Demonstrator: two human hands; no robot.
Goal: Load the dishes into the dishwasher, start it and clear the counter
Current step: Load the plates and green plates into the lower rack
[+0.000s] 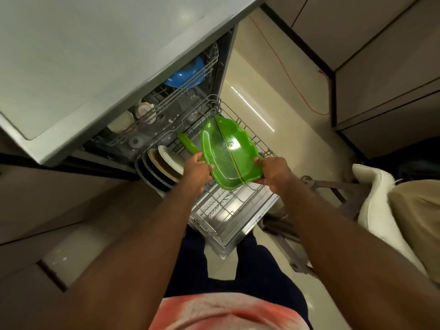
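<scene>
Finds the lower rack (215, 211) drawn out over the open dishwasher door (234, 231). Holds a green leaf-shaped tray (223, 148) just above the rack's middle, tilted, hollow side toward the camera. Grips the tray's left rim with the left hand (196, 171), fingers closed on the edge. Grips the right rim with the right hand (273, 173), likewise closed on the edge. Records at the rack's left side a row of upright plates (164, 165), dark and pale. Records just beyond those plates a second green piece (188, 145), partly hidden by the tray. Notes above and behind the rack an upper rack (181, 91) with a blue bowl (188, 72) and pale cups (142, 110). Notes well right of the rack an orange cable (295, 84) on the floor.
</scene>
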